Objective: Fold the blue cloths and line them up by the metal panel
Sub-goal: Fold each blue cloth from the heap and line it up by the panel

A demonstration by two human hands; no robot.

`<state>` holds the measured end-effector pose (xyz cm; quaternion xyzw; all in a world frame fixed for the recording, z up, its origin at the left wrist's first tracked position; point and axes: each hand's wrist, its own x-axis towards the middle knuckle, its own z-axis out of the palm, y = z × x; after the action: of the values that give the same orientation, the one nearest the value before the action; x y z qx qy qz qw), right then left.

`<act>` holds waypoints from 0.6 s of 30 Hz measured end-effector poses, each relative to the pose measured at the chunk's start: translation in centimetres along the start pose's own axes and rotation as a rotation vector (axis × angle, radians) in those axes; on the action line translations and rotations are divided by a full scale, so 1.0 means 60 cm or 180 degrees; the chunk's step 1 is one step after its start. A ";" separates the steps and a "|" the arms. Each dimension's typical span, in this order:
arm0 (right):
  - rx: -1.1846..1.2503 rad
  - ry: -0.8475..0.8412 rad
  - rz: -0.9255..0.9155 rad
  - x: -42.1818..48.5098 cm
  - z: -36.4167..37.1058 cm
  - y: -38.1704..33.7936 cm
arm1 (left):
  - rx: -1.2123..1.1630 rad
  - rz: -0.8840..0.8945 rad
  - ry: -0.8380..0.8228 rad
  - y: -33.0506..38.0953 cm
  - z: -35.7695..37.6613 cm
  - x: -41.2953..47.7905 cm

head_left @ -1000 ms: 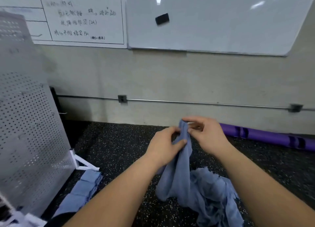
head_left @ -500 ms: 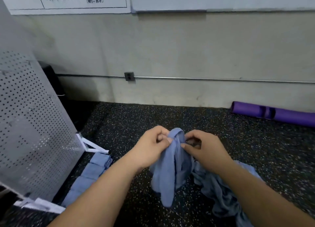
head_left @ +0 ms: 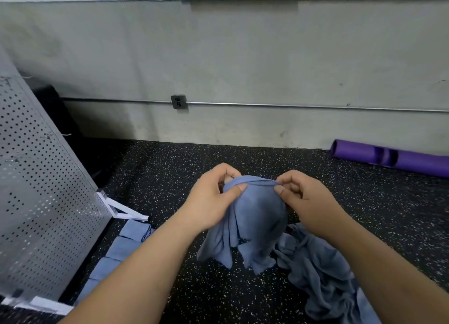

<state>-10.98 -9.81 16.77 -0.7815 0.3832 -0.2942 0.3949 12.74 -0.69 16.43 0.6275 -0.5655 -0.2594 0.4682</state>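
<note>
One blue cloth (head_left: 255, 216) is held up above the speckled floor (head_left: 243, 299), centre of view. Its top edge is pinched at two points: by the left hand (head_left: 209, 207) between thumb and curled fingers, and by the right hand (head_left: 308, 202) likewise. One crumpled pile (head_left: 323, 270) of blue cloth is seen near right, on the floor. At least four folded cloths (head_left: 122, 248) are lined up along the foot of one perforated metal panel (head_left: 41, 202), left. One purple roll (head_left: 388, 157) is noted far right, by the wall.
</note>
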 end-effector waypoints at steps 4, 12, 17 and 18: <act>-0.0253 0.0073 -0.0184 0.003 -0.019 0.002 | 0.0638 -0.0108 0.0132 -0.010 -0.028 0.001; -0.1443 -0.0463 -0.0429 -0.016 -0.028 0.001 | 0.1866 -0.0035 0.0570 0.006 -0.044 -0.023; -0.2069 -0.0529 -0.0352 -0.019 -0.057 0.020 | 0.1177 -0.0107 0.0751 0.007 -0.069 -0.031; -0.2060 -0.0392 -0.0314 -0.020 -0.064 0.025 | 0.1415 -0.0111 0.0714 0.004 -0.071 -0.033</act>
<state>-15.12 -10.91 17.29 -0.9003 0.3939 -0.1281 0.1340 15.83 2.46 18.04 0.7496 -0.5422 -0.0654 0.3740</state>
